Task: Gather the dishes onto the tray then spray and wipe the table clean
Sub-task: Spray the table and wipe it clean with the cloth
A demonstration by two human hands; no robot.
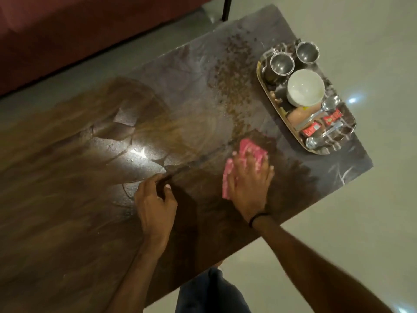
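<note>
Spanning the frame from lower left to upper right, a dark marbled table (94, 199) shows wet streaks across its middle and a band of droplets toward the upper right. At its upper right end sits an oblong tray (264, 91) holding two steel cups (282, 64), a white bowl (305, 86), spoons (330, 103) and small red packets (332, 116). At centre right, the right hand (250, 177) lies flat on a pink cloth (250, 149), palm down, fingers (262, 163) spread open and pressing rather than gripping; the cloth sticks out beyond the fingertips toward the tray and along the thumb side at the hand's left. Just left of it, apart from the cloth, the left hand (154, 199) rests on the tabletop with fingers loosely curled, holding nothing. A black band (258, 219) circles the right wrist. A bright light glare sits left of centre on the wet surface.
</note>
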